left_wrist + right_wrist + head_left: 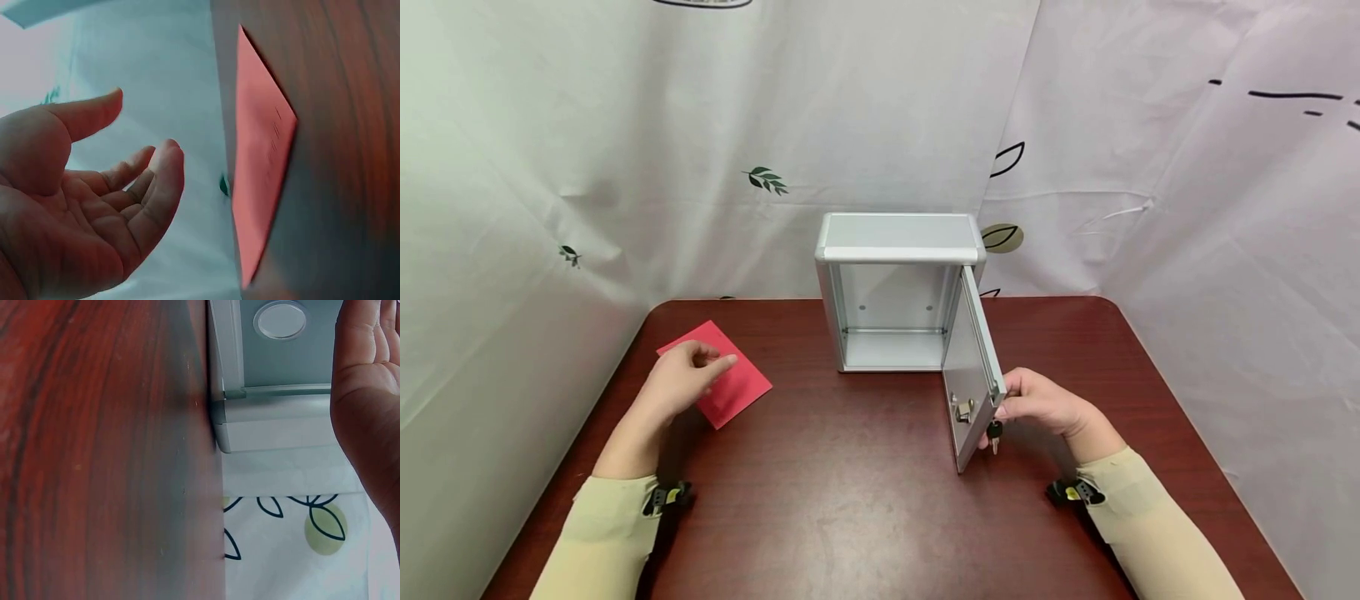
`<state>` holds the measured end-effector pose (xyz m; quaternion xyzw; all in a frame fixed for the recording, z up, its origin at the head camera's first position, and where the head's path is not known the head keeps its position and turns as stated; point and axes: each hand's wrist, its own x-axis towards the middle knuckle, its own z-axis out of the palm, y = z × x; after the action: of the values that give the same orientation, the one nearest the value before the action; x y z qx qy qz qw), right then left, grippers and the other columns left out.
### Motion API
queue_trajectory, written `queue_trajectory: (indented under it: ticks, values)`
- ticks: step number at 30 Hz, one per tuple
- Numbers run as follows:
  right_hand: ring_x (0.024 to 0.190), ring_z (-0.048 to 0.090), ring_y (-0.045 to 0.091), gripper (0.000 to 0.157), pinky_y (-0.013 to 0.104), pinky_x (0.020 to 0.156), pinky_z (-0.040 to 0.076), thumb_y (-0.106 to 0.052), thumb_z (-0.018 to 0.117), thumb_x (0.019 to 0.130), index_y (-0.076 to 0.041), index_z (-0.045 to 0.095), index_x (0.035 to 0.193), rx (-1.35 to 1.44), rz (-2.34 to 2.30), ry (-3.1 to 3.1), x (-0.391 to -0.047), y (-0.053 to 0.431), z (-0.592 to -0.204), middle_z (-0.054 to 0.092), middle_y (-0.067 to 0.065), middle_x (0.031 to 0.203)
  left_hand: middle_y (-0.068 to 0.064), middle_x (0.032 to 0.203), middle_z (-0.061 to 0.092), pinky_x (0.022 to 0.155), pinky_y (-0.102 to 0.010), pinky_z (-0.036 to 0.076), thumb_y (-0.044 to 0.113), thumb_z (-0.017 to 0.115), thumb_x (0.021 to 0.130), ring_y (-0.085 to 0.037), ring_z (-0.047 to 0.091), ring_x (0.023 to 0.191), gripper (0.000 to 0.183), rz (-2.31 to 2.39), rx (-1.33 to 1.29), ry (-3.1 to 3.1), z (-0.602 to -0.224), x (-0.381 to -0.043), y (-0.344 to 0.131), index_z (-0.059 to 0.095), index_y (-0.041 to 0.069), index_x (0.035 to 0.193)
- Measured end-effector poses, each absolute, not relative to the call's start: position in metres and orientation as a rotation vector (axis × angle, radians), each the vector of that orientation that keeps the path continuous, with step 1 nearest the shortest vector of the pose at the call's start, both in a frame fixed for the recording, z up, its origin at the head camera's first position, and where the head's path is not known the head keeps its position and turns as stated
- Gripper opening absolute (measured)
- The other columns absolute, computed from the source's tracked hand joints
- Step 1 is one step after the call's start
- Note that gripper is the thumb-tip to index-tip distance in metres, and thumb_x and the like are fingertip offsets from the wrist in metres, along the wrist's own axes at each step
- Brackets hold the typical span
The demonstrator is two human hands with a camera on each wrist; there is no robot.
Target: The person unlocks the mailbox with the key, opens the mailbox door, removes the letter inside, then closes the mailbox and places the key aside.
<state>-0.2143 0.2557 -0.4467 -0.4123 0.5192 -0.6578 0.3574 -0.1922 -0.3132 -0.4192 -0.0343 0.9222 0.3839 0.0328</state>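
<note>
A red envelope (741,387) lies flat on the table at the left. My left hand (681,379) hovers over it, fingers loosely curled and thumb apart; in the left wrist view a gap shows between the hand (106,200) and the envelope (262,144). Toward the back stands a silver metal cabinet (901,233), its door (972,362) swung out toward me on the right side. My right hand (1045,404) grips the door's free edge, some fingers hidden behind it. Keys (995,435) hang from the lock beside the thumb. The right wrist view shows only part of this hand (369,400).
Inside, the cabinet shows a bare floor (891,350) and back panel. The dark red wooden table (835,492) has rounded back corners. White cloth (887,100) with leaf prints hangs behind and along both sides.
</note>
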Motion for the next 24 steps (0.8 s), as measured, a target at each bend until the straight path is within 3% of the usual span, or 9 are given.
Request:
queue_trajectory:
  ticks: [7, 12, 16, 24]
  values:
    - [0.095, 0.083, 0.028, 0.027, 0.041, 0.081, 0.067, 0.009, 0.054, 0.103, 0.01, 0.078, 0.115, -1.055, -1.706, 1.342, -0.215, 0.256, -0.447, 0.067, 0.049, 0.093, -0.023, 0.129, 0.071, 0.084, -0.032, 0.062, 0.044, 0.075, 0.108, -0.035, 0.074, 0.102, 0.066, 1.309, 0.045, 2.816, -0.409, -0.198, -0.279, 0.059, -0.007, 0.148]
    - [0.095, 0.082, 0.027, 0.03, 0.04, 0.082, 0.067, 0.011, 0.054, 0.101, 0.007, 0.08, 0.116, -1.055, -1.706, 1.347, -0.215, 0.256, -0.447, 0.077, 0.036, 0.097, -0.019, 0.141, 0.07, 0.102, -0.042, 0.055, 0.04, 0.077, 0.107, -0.035, 0.07, 0.124, 0.064, 1.387, 0.168, 2.836, -0.407, -0.203, -0.259, 0.057, 0.0, 0.153]
    - [0.095, 0.083, 0.026, 0.03, 0.038, 0.083, 0.066, 0.01, 0.055, 0.101, 0.007, 0.08, 0.116, -1.039, -1.714, 1.353, -0.214, 0.256, -0.447, 0.081, 0.026, 0.1, -0.016, 0.147, 0.067, 0.111, -0.046, 0.053, 0.036, 0.08, 0.106, -0.033, 0.069, 0.132, 0.065, 1.51, 0.265, 2.799, -0.408, -0.208, -0.245, 0.054, 0.006, 0.158]
    - [0.095, 0.083, 0.025, 0.03, 0.038, 0.083, 0.066, 0.01, 0.054, 0.101, 0.007, 0.08, 0.116, -1.045, -1.708, 1.37, -0.213, 0.256, -0.446, 0.081, 0.025, 0.1, -0.014, 0.162, 0.056, 0.12, -0.058, 0.047, 0.027, 0.081, 0.106, -0.034, 0.057, 0.148, 0.076, 1.717, 0.469, 2.701, -0.415, -0.219, -0.219, 0.044, 0.01, 0.169]
